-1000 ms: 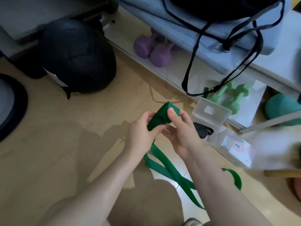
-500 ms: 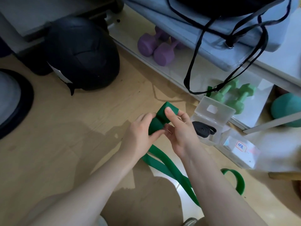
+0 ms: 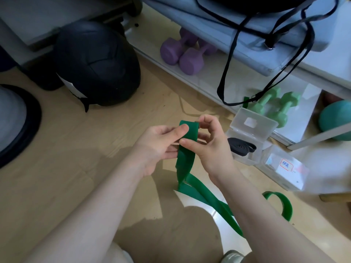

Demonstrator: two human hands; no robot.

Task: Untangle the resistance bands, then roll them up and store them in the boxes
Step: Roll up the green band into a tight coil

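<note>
Green, flat rubber resistance band (image 3: 185, 160) was held above the pale wooden floor (image 3: 95, 152) by both hands. The folded upper end was pinched by the left hand (image 3: 159, 147), thumb on the front face. The same end was pinched by the right hand (image 3: 210, 143) between thumb and curled fingers. The remaining length was seen to hang down and trail across the floor under the right forearm, looping out beyond it. A clear plastic box with its lid open (image 3: 250, 135) was noted just right of the right hand, a coiled black band (image 3: 241, 147) inside. A second clear box bearing a label (image 3: 284, 166) lay beside it.
</note>
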